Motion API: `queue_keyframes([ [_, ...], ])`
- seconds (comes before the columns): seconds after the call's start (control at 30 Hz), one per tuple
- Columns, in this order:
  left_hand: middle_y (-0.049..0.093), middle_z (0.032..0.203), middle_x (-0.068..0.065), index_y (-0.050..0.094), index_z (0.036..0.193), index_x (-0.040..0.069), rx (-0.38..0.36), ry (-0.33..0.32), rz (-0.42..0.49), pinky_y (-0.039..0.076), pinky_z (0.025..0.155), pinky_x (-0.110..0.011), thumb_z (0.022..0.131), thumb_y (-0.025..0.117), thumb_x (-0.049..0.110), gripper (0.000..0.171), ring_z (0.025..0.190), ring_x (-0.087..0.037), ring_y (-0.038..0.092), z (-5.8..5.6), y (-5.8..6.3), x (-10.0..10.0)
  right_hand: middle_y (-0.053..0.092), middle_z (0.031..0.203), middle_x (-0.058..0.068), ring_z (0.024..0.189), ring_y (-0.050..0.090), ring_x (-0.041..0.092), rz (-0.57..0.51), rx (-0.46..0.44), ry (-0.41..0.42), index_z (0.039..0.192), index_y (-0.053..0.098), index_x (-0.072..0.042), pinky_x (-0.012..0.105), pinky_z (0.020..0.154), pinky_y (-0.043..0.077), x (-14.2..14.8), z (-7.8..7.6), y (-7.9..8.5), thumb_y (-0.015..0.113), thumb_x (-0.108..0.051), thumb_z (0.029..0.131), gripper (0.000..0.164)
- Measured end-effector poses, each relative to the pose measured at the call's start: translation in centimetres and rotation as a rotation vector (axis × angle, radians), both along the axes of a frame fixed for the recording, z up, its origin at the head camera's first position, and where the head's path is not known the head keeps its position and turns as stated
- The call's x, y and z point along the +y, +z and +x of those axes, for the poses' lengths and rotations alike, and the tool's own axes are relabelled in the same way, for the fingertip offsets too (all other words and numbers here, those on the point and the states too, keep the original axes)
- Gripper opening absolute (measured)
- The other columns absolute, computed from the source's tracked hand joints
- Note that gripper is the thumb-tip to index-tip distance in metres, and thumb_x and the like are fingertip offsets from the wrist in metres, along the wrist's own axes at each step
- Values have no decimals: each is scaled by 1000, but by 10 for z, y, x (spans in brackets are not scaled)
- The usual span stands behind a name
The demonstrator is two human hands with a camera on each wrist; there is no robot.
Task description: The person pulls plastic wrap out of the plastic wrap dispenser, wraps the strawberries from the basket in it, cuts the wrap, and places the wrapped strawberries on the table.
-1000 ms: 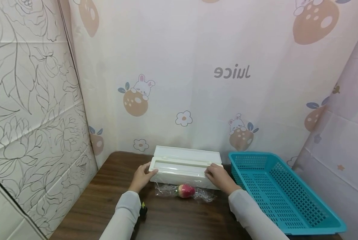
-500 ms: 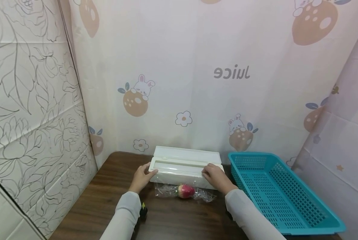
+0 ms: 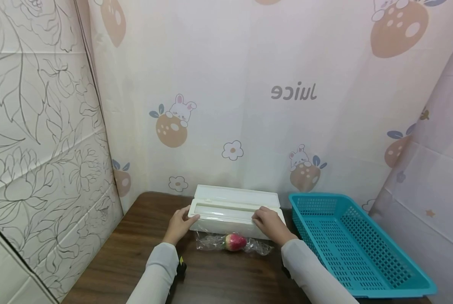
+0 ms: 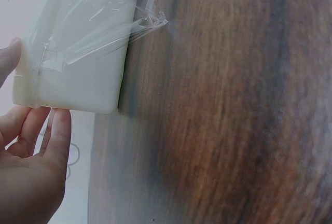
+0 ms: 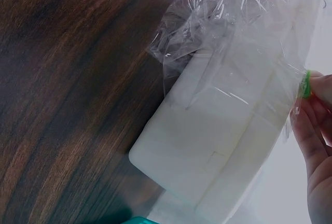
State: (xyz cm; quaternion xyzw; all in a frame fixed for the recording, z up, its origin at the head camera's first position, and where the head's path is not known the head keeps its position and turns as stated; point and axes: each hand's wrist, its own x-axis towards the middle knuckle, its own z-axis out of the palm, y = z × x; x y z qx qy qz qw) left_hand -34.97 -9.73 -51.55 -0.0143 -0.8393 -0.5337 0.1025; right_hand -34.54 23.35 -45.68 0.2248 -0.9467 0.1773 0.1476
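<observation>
I have the left hand gripping the white box near the back edge of the surface; the right hand's fingers pinch a green tab on it.

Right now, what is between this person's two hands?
In the head view, the open white box stretches between the left hand and right hand; the red fruit in clear film lies just in front of it.

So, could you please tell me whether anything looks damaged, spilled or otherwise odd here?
One oddity: the word "Juice" on the wall covering reads backwards, as if mirrored. On the table, the clear film by the red fruit is crumpled, but I see nothing spilled or broken.
</observation>
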Motion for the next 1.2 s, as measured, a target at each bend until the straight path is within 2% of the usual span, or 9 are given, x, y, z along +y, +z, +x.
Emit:
queue_keyframes([
  [0.33, 56, 124, -19, 52, 142, -3, 4, -3, 10, 55, 84, -43, 92, 74, 36, 67, 104, -30, 62, 0, 0, 0, 59, 80, -5, 77, 61, 12, -6, 16, 14, 86, 72, -12, 33, 76, 57, -9, 1, 2, 73, -6, 90, 8],
  [0.5, 56, 123, -18, 52, 143, 0, -5, 0, 9, 55, 84, -43, 92, 74, 36, 66, 103, -29, 62, -1, 0, 1, 58, 81, -6, 76, 59, 10, -11, -40, -3, 87, 71, -13, 31, 77, 57, -12, 0, 2, 73, -8, 92, 7],
  [0.7, 56, 122, -18, 52, 142, -2, 6, -4, -1, 55, 83, -43, 93, 73, 36, 66, 102, -29, 62, -1, -1, 0, 55, 82, -6, 72, 53, 8, -13, -100, 0, 91, 70, -13, 26, 69, 54, -12, 0, 3, 78, -13, 88, 8],
  [1.2, 56, 123, -19, 52, 142, -2, 7, -9, 3, 55, 84, -43, 92, 73, 37, 67, 102, -28, 61, -1, -2, 0, 58, 85, -8, 77, 57, 7, -17, -106, 18, 92, 70, -16, 25, 73, 55, -10, -2, 1, 80, -9, 86, 13],
])
